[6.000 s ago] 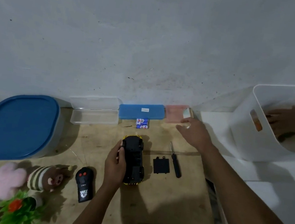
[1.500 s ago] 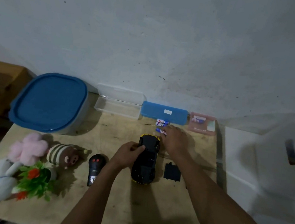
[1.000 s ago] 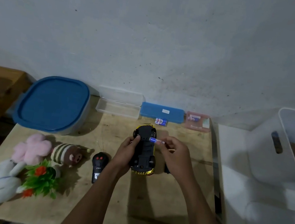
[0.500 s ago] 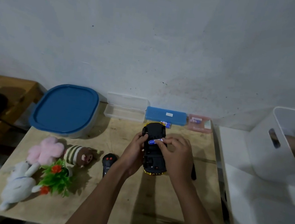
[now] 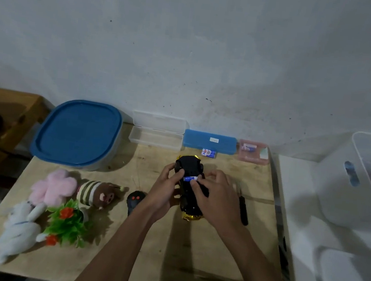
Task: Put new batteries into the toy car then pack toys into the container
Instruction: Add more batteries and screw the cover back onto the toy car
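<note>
Surface: wooden table (image 5: 190,251), pale scuffed top, far edge against the wall.
Room: grey-white plaster wall (image 5: 190,48) with small dark specks; light is dim. Wooden bench (image 5: 5,106) stands left of the table. White shelf (image 5: 297,222) stands right of it and carries a white bin (image 5: 360,183) with a handle slot in its side.
Back row: blue-lidded container (image 5: 78,131) at far left, lid on. Next to it a clear case (image 5: 156,134) lies open, then a blue case (image 5: 210,140), closed. Pink case (image 5: 253,151) sits at the far right; its contents are too blurred to name.
Loose items: spare batteries (image 5: 208,153) just in front of the blue case; screwdriver (image 5: 243,210) on the table just right of the right hand.
Toys: pink plush (image 5: 55,186) and striped plush (image 5: 95,193) side by side at left. White plush (image 5: 19,230) and plastic plant (image 5: 66,224) lie nearer the front edge. Black remote (image 5: 135,200) with red buttons sits beside the left wrist.
Task item: toy car (image 5: 190,164) at mid-table, upside down, black underside up, yellow body showing at the near end. Cannot tell whether it rests on the table or is lifted.
Left: left hand (image 5: 165,191) grips the car's left side, fingers curled round it, thumb on the underside.
Right: right hand (image 5: 217,197) over the car's right side, fingers bent, fingertips pinching one end of the battery (image 5: 190,178).
Battery: blue and white, crosswise on the underside between both hands. Cannot tell if it is seated.
</note>
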`<state>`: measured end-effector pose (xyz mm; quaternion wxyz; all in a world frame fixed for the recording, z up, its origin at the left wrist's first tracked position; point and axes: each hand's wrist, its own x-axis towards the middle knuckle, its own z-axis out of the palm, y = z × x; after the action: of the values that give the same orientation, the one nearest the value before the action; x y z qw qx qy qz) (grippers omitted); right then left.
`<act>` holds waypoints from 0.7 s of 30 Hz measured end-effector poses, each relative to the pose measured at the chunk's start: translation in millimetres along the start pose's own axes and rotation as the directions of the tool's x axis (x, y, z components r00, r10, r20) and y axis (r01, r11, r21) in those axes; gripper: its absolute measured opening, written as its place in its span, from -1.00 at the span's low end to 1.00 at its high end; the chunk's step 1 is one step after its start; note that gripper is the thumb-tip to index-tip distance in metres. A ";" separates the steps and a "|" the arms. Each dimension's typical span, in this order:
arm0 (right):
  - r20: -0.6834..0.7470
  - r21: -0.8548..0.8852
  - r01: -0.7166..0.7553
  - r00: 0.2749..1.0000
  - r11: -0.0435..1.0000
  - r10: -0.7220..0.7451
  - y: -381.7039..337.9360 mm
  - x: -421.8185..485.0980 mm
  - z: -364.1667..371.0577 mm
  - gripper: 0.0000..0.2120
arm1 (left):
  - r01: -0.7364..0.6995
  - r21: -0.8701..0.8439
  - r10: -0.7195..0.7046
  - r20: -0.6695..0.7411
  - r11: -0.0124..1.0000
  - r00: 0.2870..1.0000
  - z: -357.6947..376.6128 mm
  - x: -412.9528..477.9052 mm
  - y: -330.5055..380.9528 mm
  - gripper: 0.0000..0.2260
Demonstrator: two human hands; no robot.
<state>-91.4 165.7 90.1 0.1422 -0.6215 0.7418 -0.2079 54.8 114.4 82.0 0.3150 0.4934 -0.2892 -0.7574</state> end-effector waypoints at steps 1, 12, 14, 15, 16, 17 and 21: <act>0.050 0.047 0.002 0.999 0.999 -0.004 1.1 7.1 0.6 -0.64 | -0.001 -0.013 0.001 -0.016 1.000 1.000 -2.2 2.4 0.4 -0.68; 0.133 -0.068 -0.051 0.989 0.996 0.059 55.1 111.0 43.7 -0.70 | 0.001 -0.138 -0.027 -0.185 0.990 0.982 -17.3 37.1 11.9 -0.72; 0.167 -0.231 0.031 0.986 0.973 0.008 60.9 119.2 49.8 -0.72 | 0.003 -0.136 -0.031 -0.198 0.991 0.980 -18.9 41.1 13.2 -0.70; 0.178 -0.289 0.063 0.984 0.955 -0.011 63.2 122.8 52.4 -0.73 | 0.006 -0.135 -0.033 -0.203 0.991 0.979 -19.9 42.8 13.8 -0.68; 0.180 -0.331 0.092 0.983 0.939 -0.033 65.0 125.6 53.9 -0.73 | 0.007 -0.133 -0.035 -0.207 0.991 0.978 -20.5 44.1 14.6 -0.68; 0.171 -0.356 0.117 0.983 0.927 -0.058 66.4 128.5 54.8 -0.73 | 0.006 -0.131 -0.034 -0.209 0.991 0.977 -21.2 45.1 15.4 -0.67; 0.175 -0.420 0.235 0.969 0.877 -0.176 71.2 134.7 56.4 -0.84 | 0.006 -0.131 -0.033 -0.211 0.991 0.977 -22.5 47.7 16.8 -0.68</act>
<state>-151.6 36.2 12.7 0.0247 -0.7251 0.6881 -0.0084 63.9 64.5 59.8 0.3681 0.5527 -0.1991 -0.7207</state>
